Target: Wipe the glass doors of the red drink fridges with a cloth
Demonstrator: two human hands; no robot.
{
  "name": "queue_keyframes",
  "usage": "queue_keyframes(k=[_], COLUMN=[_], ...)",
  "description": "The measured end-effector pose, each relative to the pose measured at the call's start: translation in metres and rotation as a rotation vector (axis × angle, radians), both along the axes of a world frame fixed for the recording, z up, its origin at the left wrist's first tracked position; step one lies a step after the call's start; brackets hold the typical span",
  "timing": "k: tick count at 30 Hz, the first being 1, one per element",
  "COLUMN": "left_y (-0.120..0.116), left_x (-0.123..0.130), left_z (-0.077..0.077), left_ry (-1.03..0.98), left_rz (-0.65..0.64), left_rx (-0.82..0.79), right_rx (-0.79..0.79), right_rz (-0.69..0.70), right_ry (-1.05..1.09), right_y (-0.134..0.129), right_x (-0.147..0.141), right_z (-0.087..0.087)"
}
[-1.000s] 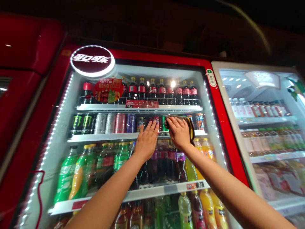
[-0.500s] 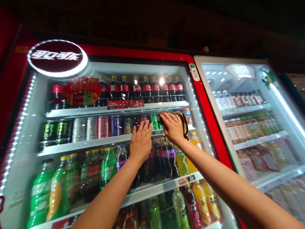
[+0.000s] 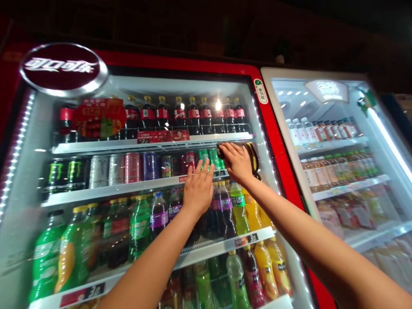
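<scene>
My left hand lies flat against the glass door of a red drinks fridge, fingers spread, in front of the can shelf and the bottles below it. To its right and a little higher, my right hand presses a dark cloth with a yellow edge against the same glass. The fingers rest over the cloth, which sticks out past the hand on the right. Behind the glass, green cans show between my two hands. My palms and part of the cloth are hidden.
Rows of cola bottles, cans and larger bottles fill the shelves. An oval lit sign juts out at the fridge's upper left. A second, pale-framed fridge with more bottles stands close on the right.
The view has shifted slightly, so the fridge sits further left and higher. Both hands have moved rightward across the glass, the right one with the cloth under it.
</scene>
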State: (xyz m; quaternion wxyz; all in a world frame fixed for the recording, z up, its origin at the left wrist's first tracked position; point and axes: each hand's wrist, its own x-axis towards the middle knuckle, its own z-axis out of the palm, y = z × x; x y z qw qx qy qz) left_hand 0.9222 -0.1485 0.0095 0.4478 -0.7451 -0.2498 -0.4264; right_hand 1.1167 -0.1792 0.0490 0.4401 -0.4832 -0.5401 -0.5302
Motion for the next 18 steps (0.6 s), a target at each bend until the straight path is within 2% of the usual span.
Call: queue_keyframes(k=[2,4,7,10,12,14,16,18], left_y=[-0.002,-0.003,-0.003,-0.002,-0.002,-0.003,-0.004,-0.006], left_x=[0.009,0.016,0.021,0.024,0.029,0.037,0.046,0.056], left_z=[-0.001,-0.005,-0.010,-0.012,-0.010,-0.008,-0.008,-0.011], left_ry=[0.001,0.010,0.019,0.033,0.037,0.030,0.018,0.005], left_rz=[0.001,0.002,0.000,-0.014,-0.036,-0.062,-0.081,-0.088], left_rx=[-0.005,-0.014,-0.021,-0.012,-0.004,0.002,0.000,-0.006], right_rx=[0.011,0.046,0.079,0.007,-0.047,-0.061,-0.039,-0.011], right_rz=[0.012,0.028,0.043,0.056,0.073,0.076,0.053,0.016], right_ry=[0.041,0.136,0.248,0.150,0.059,0.032,0.083,0.174], right_y=[-0.002,-0.006,-0.013,-0.015,-0.015,-0.014,-0.016,-0.021], right_x=[0.008,0.023,0.038,0.034,0.030,0.033,0.045,0.061], right_z=[0.010,0.012,-0.003,-0.014,-0.009,0.005,0.016,0.018])
